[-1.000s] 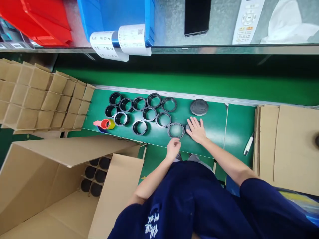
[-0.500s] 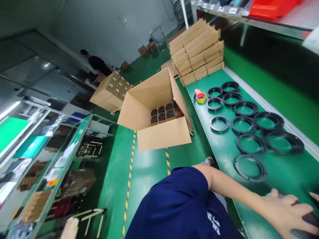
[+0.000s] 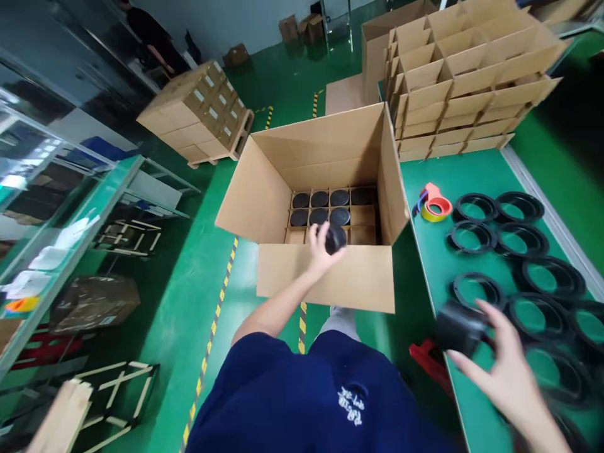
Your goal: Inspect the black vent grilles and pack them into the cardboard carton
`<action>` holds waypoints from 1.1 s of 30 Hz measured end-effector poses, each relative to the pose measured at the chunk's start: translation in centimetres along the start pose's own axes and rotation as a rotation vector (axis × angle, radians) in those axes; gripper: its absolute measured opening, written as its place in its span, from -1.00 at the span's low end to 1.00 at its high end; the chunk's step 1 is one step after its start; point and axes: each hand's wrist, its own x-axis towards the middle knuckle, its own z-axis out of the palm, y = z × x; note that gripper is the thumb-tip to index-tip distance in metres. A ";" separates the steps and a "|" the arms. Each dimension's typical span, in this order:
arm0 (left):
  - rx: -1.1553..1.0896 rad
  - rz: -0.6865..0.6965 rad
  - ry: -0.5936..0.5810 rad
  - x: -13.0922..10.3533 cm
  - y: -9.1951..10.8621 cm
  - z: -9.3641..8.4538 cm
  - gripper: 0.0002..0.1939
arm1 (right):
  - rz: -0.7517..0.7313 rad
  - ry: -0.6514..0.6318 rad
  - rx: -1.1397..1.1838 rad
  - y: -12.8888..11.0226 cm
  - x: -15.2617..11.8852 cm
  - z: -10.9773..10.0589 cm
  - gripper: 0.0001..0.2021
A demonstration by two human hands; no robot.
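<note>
My left hand (image 3: 321, 250) is closed on a black round part (image 3: 335, 239) above the front edge of the open cardboard box (image 3: 325, 277). Inside the box, cardboard dividers hold several round black parts (image 3: 340, 197); some cells near the front and right show bare cardboard. Over the edge of the green table (image 3: 429, 236), my right hand (image 3: 501, 358) grips a black cylindrical part (image 3: 458, 328), slightly blurred. Several black rings (image 3: 472, 236) lie on the table beside and beyond that hand.
A red and yellow tape dispenser (image 3: 435, 205) lies on the table near stacked cardboard dividers (image 3: 462, 94). Boxes on a pallet (image 3: 202, 113) stand at the back left, with a person (image 3: 153, 38) behind. Something red (image 3: 431, 365) is beside the table edge. Shelving runs along the left.
The view has turned toward the box. My left hand has gone from the table to the box with a black part. My right hand has come fully into view with another.
</note>
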 end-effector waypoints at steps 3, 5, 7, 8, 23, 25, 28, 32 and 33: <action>0.210 -0.193 0.128 9.2 -6.6 -4.9 0.01 | -0.152 -0.214 -0.020 -7.1 11.2 11.6 0.04; 0.331 -0.253 0.089 13.3 -10.7 -7.2 0.04 | -0.132 -0.232 -0.089 -9.2 19.8 19.4 0.02; 0.385 -0.277 0.016 15.5 -14.2 -8.8 0.04 | 0.004 -0.238 -0.197 -8.5 27.6 26.3 0.03; 0.396 -0.287 -0.018 16.0 -15.6 -9.5 0.05 | 0.090 -0.246 -0.265 -7.5 31.0 29.1 0.03; 0.137 -0.598 -0.352 15.1 -23.6 -8.4 0.04 | 0.313 -0.522 -0.734 8.2 37.1 41.2 -0.09; 0.121 -0.656 -0.371 15.8 -24.8 -7.3 -0.04 | 0.299 -0.532 -0.759 8.8 36.9 41.5 -0.12; 0.180 -0.691 -0.412 17.5 -26.8 -6.3 -0.15 | 0.307 -0.540 -0.780 6.5 38.2 41.3 -0.14; 0.315 -0.596 -0.538 17.7 -26.8 -6.5 -0.10 | 0.266 -0.583 -0.674 -3.7 38.8 36.1 -0.33; 0.376 -0.539 -0.578 17.0 -26.5 -6.9 -0.08 | 0.260 -0.579 -0.651 -6.9 38.3 34.3 -0.41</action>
